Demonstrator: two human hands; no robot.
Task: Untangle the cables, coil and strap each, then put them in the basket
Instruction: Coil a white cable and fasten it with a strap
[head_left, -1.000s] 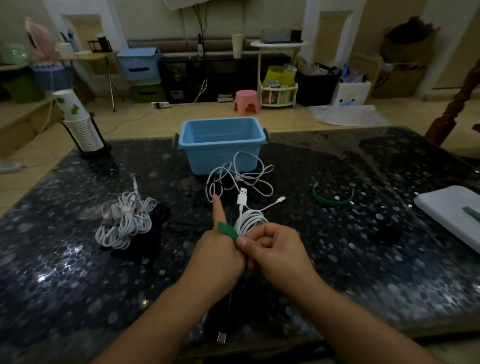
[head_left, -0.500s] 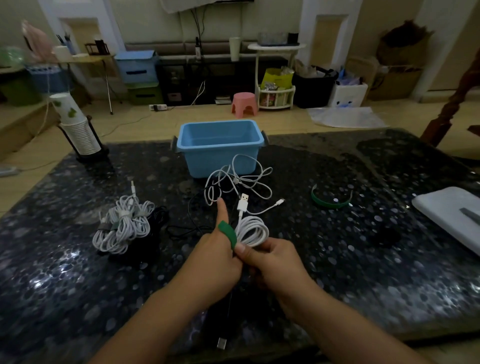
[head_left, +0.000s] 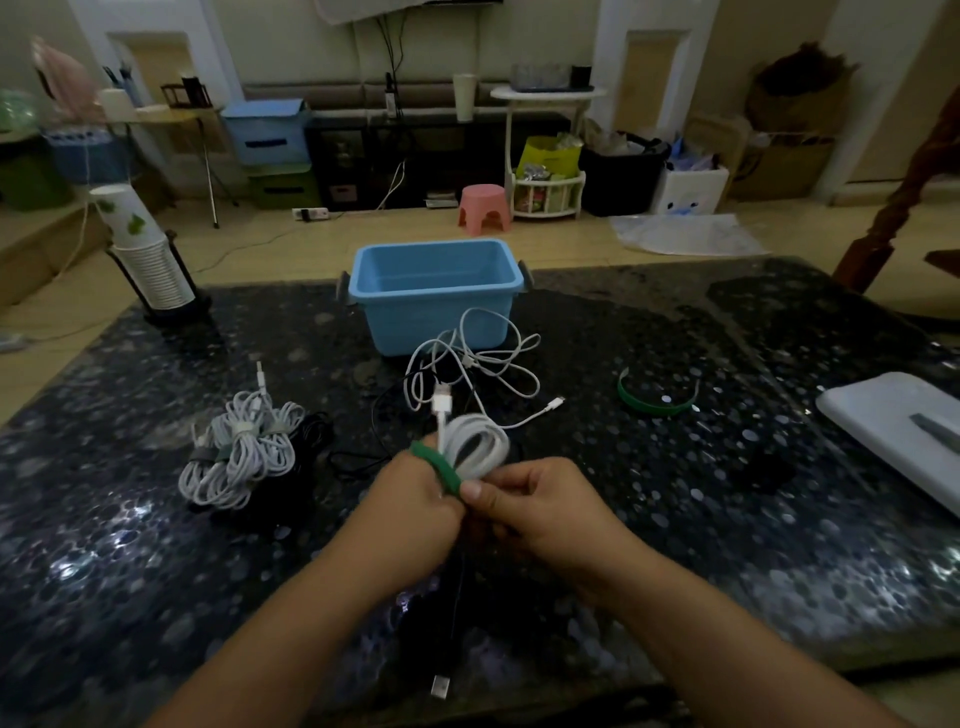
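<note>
**Strap going round the white coil**

While the left hand (head_left: 415, 512) pinches the bundle from one side and the right hand (head_left: 540, 506) curls round it from the other, the white coiled cable (head_left: 478, 447) sits up between them, just above the tabletop (head_left: 675, 519), its USB plug (head_left: 443, 402) poking upward. A green strap (head_left: 436, 465) lies across the near edge of the coil, its lower end under the right thumb. Both grips are closed tight on cable and strap together.

This looks a light, springy thing: soft loops that want to fan open the instant pressure eases, so the hold belongs right where the strap crosses, all turns squeezed as one. The strap itself seems thin and floppy; best taken by its free end and pulled snug.

Beyond, a loose white cable (head_left: 483, 364) sprawls in front of the blue basket (head_left: 431, 291), which looks empty. Strapped bundles (head_left: 239, 452) rest well to the left, and a spare green strap (head_left: 657, 402) to the right.
</note>
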